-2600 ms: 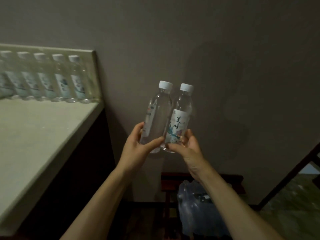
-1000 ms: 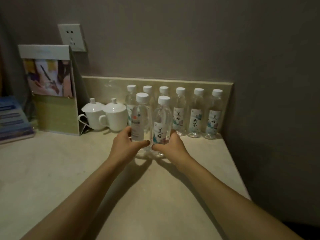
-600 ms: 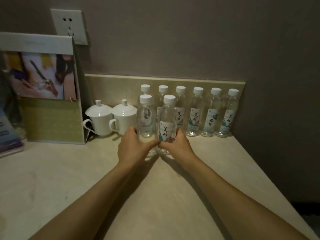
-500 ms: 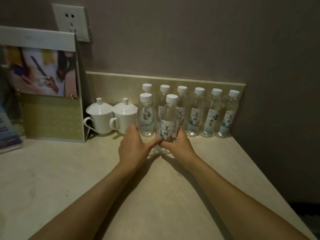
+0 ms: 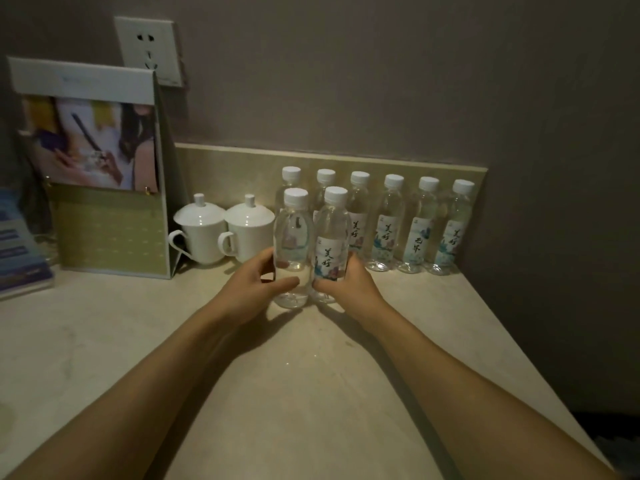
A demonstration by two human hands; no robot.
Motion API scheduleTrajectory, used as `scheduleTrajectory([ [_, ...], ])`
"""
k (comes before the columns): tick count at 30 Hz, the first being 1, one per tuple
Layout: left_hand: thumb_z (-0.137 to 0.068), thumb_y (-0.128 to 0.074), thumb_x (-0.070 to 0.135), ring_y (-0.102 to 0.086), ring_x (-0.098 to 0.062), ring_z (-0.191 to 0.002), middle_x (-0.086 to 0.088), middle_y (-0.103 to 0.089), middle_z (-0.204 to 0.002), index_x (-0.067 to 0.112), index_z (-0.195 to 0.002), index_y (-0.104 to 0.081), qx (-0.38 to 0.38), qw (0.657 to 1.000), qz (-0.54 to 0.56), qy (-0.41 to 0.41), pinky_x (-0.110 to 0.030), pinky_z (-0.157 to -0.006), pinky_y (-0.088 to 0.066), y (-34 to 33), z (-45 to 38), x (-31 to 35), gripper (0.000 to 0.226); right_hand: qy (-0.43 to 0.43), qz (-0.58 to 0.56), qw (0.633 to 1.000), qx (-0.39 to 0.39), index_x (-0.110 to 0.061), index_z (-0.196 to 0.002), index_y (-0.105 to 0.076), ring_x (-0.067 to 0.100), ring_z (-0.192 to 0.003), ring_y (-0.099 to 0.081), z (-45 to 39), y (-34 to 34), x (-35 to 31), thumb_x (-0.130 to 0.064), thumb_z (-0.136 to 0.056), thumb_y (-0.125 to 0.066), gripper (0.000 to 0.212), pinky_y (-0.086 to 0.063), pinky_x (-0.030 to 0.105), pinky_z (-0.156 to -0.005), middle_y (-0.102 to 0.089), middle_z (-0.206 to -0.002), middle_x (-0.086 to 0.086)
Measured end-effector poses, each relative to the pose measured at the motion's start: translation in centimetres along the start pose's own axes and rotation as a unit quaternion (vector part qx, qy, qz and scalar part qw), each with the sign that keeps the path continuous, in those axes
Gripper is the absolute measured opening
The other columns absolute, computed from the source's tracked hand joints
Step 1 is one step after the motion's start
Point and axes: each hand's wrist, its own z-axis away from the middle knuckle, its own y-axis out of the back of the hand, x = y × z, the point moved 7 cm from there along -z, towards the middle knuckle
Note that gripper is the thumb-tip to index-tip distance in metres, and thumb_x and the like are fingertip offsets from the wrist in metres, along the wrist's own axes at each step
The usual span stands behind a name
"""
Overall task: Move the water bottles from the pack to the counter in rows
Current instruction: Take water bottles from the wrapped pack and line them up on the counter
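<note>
Two clear water bottles with white caps stand side by side on the beige counter point(image 5: 311, 375). My left hand point(image 5: 252, 289) grips the left bottle point(image 5: 292, 233) low on its body. My right hand point(image 5: 349, 285) holds the right bottle point(image 5: 332, 230), whose printed label faces me. Both bottles' bases touch the counter. Right behind them a row of several bottles point(image 5: 391, 223) lines the tiled backsplash, reaching to the counter's right end. The pack is out of view.
Two lidded white cups point(image 5: 221, 230) stand left of the bottles. A standing brochure holder point(image 5: 100, 168) and blue leaflets point(image 5: 17, 251) sit at the far left. A wall socket point(image 5: 149, 50) is above. The counter's right edge point(image 5: 519, 341) drops off beside the wall.
I carried both bottles from beside the counter over to it, lowered them in front of the back row, and nudged them slightly closer to that row.
</note>
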Motion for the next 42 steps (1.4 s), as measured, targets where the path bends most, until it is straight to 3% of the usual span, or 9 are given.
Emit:
scheduleTrajectory([
  [4, -0.072, -0.084, 0.029, -0.065, 0.004, -0.089, 0.015, -0.066, -0.102, 0.024, -0.118, -0.060, 0.128, 0.989, -0.064, -0.027, -0.014, -0.070, -0.053, -0.1, -0.6, 1.3, 0.052, -0.004, 0.000, 1.000, 0.009, -0.021, -0.130, -0.044, 0.017, -0.112, -0.061, 0.1, 0.1, 0.0, -0.013, -0.076, -0.080, 0.066, -0.051, 0.032, -0.090, -0.063, -0.122, -0.001],
  [9, -0.065, -0.077, 0.063, -0.052, -0.018, -0.100, -0.004, -0.049, -0.114, 0.016, -0.113, -0.050, 0.315, 0.913, -0.253, 0.056, -0.034, -0.078, -0.052, -0.6, -0.4, 1.3, 0.073, -0.007, -0.001, 0.999, 0.032, -0.017, -0.127, -0.047, 0.022, -0.113, -0.060, 0.0, 0.5, 0.2, -0.015, -0.076, -0.077, 0.060, -0.051, 0.037, -0.095, -0.059, -0.126, 0.007],
  [12, -0.074, -0.069, 0.062, -0.058, -0.018, -0.102, -0.003, -0.058, -0.113, 0.018, -0.115, -0.053, 0.251, 0.943, -0.216, 0.001, -0.037, -0.082, -0.056, -1.2, -1.0, 1.1, 0.062, -0.011, -0.003, 1.000, 0.024, -0.017, -0.130, -0.048, 0.024, -0.116, -0.059, 0.0, 0.6, 0.3, -0.012, -0.075, -0.077, 0.063, -0.050, 0.043, -0.100, -0.058, -0.127, 0.008],
  [14, -0.080, -0.071, 0.043, -0.063, -0.003, -0.093, 0.008, -0.065, -0.106, 0.025, -0.115, -0.053, 0.190, 0.970, -0.148, -0.043, -0.024, -0.076, -0.056, -0.9, -1.0, 1.2, 0.043, -0.007, -0.001, 1.000, 0.019, -0.018, -0.130, -0.048, 0.022, -0.115, -0.060, 0.0, 0.7, 0.3, -0.014, -0.074, -0.078, 0.064, -0.051, 0.043, -0.099, -0.060, -0.126, 0.006],
  [17, -0.083, -0.074, 0.025, -0.057, 0.014, -0.086, 0.025, -0.059, -0.099, 0.035, -0.123, -0.047, 0.135, 0.986, -0.085, -0.038, -0.013, -0.076, -0.050, -0.9, -0.7, 0.6, 0.049, -0.008, 0.005, 1.000, 0.021, -0.020, -0.129, -0.049, 0.020, -0.112, -0.062, -0.2, 0.5, 0.3, -0.015, -0.073, -0.079, 0.063, -0.053, 0.035, -0.093, -0.064, -0.124, 0.004],
  [24, -0.078, -0.079, 0.025, -0.054, 0.009, -0.084, 0.010, -0.063, -0.110, 0.022, -0.126, -0.058, 0.193, 0.978, -0.076, -0.028, -0.009, -0.066, -0.041, -0.4, -1.4, 0.7, 0.052, -0.014, 0.009, 0.998, 0.064, -0.025, -0.121, -0.041, 0.021, -0.111, -0.063, -0.7, 0.2, 0.2, -0.022, -0.072, -0.081, 0.063, -0.053, 0.036, -0.092, -0.063, -0.119, -0.001],
  [27, -0.077, -0.080, 0.025, -0.058, -0.003, -0.091, 0.005, -0.066, -0.115, 0.019, -0.125, -0.059, 0.220, 0.972, -0.078, -0.030, -0.009, -0.067, -0.042, -0.1, -1.6, 0.7, 0.052, -0.006, 0.030, 0.998, 0.063, -0.022, -0.129, -0.038, 0.022, -0.117, -0.061, -0.9, -0.1, -0.1, -0.022, -0.076, -0.080, 0.068, -0.053, 0.040, -0.096, -0.060, -0.129, 0.003],
  [33, -0.077, -0.081, 0.028, -0.063, -0.015, -0.106, -0.001, -0.065, -0.118, 0.017, -0.122, -0.056, 0.268, 0.954, -0.117, -0.060, -0.031, -0.086, -0.056, 0.4, -1.7, 0.5, 0.053, 0.016, 0.080, 0.993, 0.084, -0.022, -0.127, -0.042, 0.021, -0.120, -0.060, -1.2, -0.7, -0.8, -0.028, -0.079, -0.078, 0.061, -0.052, 0.037, -0.095, -0.059, -0.131, 0.003],
  [42, -0.076, -0.081, 0.031, -0.053, -0.007, -0.099, -0.002, -0.061, -0.115, 0.017, -0.122, -0.057, 0.293, 0.942, -0.144, -0.074, -0.012, -0.075, -0.039, 1.3, -2.4, 0.2, 0.053, 0.011, 0.112, 0.987, 0.113, -0.017, -0.132, -0.043, 0.023, -0.122, -0.056, -1.5, -1.3, -1.3, -0.032, -0.078, -0.078, 0.065, -0.050, 0.045, -0.101, -0.057, -0.132, 0.005],
])
